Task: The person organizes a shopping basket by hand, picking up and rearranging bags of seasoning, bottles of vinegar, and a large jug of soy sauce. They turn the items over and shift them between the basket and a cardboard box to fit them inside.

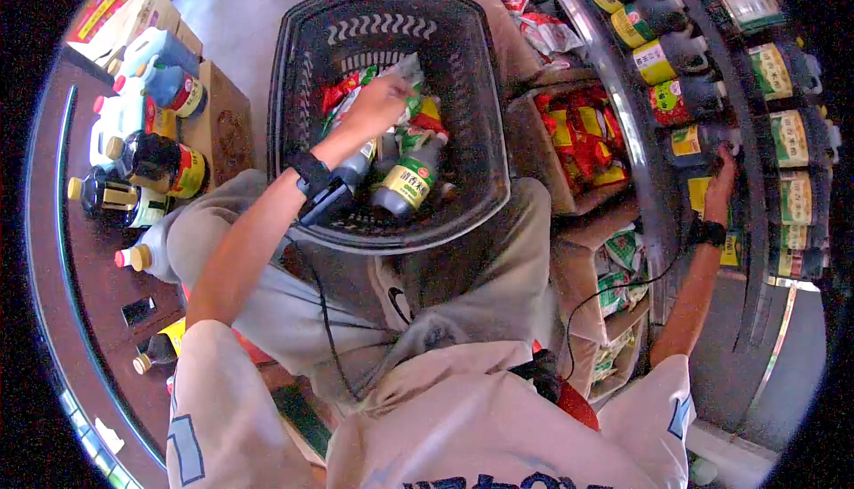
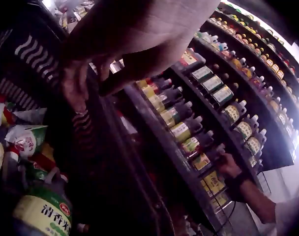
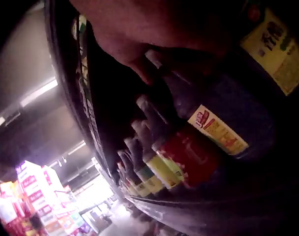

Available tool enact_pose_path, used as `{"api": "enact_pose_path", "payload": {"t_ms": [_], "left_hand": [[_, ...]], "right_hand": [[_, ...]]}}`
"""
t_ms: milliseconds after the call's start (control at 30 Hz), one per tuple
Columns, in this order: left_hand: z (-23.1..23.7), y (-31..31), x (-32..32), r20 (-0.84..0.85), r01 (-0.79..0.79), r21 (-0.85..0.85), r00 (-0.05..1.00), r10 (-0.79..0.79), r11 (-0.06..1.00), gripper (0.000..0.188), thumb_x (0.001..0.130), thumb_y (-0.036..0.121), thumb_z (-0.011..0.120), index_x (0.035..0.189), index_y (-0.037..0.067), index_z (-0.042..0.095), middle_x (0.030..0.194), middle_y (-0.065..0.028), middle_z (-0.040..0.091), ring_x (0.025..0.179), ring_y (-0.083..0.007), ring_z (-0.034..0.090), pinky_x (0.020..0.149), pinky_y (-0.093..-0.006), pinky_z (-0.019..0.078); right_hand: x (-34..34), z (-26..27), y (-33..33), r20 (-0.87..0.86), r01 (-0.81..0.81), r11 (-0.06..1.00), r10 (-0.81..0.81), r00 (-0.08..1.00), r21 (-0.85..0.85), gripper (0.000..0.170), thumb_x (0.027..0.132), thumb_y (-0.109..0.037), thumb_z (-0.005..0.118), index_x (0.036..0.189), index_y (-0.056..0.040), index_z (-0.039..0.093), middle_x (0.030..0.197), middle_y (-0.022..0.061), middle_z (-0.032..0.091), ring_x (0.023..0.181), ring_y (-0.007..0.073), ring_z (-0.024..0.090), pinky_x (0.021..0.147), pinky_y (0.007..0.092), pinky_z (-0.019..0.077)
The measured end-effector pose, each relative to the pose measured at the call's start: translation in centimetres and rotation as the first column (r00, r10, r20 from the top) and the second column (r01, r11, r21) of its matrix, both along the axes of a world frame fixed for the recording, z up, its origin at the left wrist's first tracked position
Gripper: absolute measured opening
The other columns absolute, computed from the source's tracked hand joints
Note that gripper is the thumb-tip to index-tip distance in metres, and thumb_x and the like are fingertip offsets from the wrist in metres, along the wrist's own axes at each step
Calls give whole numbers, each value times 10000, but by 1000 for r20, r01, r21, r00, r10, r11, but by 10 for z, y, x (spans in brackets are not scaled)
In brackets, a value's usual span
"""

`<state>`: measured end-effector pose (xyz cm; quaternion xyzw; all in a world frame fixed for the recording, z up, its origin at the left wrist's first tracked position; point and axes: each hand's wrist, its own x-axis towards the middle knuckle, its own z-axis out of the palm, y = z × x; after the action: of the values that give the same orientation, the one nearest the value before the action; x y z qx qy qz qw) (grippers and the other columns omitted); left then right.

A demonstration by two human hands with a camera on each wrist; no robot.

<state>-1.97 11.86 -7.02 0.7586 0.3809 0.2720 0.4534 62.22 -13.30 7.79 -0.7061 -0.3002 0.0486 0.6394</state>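
My left hand (image 1: pixel 384 105) hovers over the black shopping basket (image 1: pixel 485 133), fingers hanging loosely bent with nothing between them in the left wrist view. Below it lie a bottle with a green-and-cream label (image 1: pixel 407 185), another bottle beside that, and several shiny packets (image 2: pixel 26 140). At the shelf on the right, my right hand (image 1: pixel 721 188) is at the neck of a dark bottle with a yellow label (image 3: pixel 218 130). Its fingertips reach right beside that neck in the right wrist view; deep shadow hides most of the grip, so I cannot tell whether they close round it.
More bottles (image 1: pixel 663 57) stand in rows along the shelves on the right. Open cartons of red packets (image 1: pixel 583 137) and green packets (image 1: pixel 623 258) sit below them. Jugs and dark bottles (image 1: pixel 165 164) stand at the left, beside a cardboard box (image 1: pixel 227 124). The basket stands before my knees.
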Motion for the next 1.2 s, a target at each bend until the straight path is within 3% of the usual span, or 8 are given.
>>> {"api": "enact_pose_path", "payload": {"t_ms": [167,267,500,767,833,967,1067,1200], "left_hand": [[8,1,5,-23,30,-71,999,-32,997,269,712,108,516,909,-31,634,888,-181,633,853,-264,605,765,-327,457],[7,-1,3,-22,27,-79,999,-29,996,269,708,117,515,893,-30,642,895,-185,634,867,-276,608,777,-332,458],[13,-2,4,-94,5,-46,996,-10,999,269,700,99,496,888,-8,656,915,-196,638,876,-312,613,790,-355,461],[29,-19,7,-63,63,20,996,-62,998,231,724,78,497,866,-11,656,862,-186,649,835,-288,628,762,-345,474],[40,-30,12,17,227,-198,973,-229,953,272,758,143,600,988,-2,618,919,-144,643,871,-242,619,770,-333,475],[46,-62,27,335,650,-81,731,-594,755,604,746,249,736,1241,31,465,1114,-104,568,1042,-183,526,889,-300,424],[65,-81,20,570,871,-345,490,-660,350,1030,609,363,806,1376,-20,236,1380,-159,353,1291,-250,308,1078,-355,227],[74,-98,8,629,848,-308,522,-576,432,1050,601,276,842,1385,5,198,1343,-113,383,1244,-197,353,1048,-327,275]], "right_hand": [[-86,42,-37,505,157,692,333,796,-705,403,872,-324,564,1118,-5,580,1002,155,623,898,268,573,740,391,421],[-106,-13,-35,843,641,586,147,518,-496,409,886,-363,542,1065,0,598,922,205,627,816,312,586,686,413,426],[-178,-20,-40,968,558,791,223,116,-250,446,884,-388,536,1018,34,593,996,217,615,794,346,613,665,375,485],[-305,52,-65,847,413,879,-18,531,-240,370,878,-275,572,1103,20,575,866,148,630,653,207,582,587,328,463],[-335,76,-70,935,338,912,114,335,-232,319,874,-261,572,1048,5,596,783,80,596,579,159,508,519,298,404],[-383,56,-74,234,74,943,5,972,-325,226,855,-235,587,930,-23,605,662,-18,501,500,68,373,448,233,286],[-451,46,-42,-78,-138,915,117,990,-379,196,842,-234,605,859,-40,588,565,-62,425,474,25,337,427,203,249],[-469,10,32,-259,-365,853,282,924,-373,204,848,-253,618,819,-51,615,541,-68,452,469,26,352,428,212,251]]}}
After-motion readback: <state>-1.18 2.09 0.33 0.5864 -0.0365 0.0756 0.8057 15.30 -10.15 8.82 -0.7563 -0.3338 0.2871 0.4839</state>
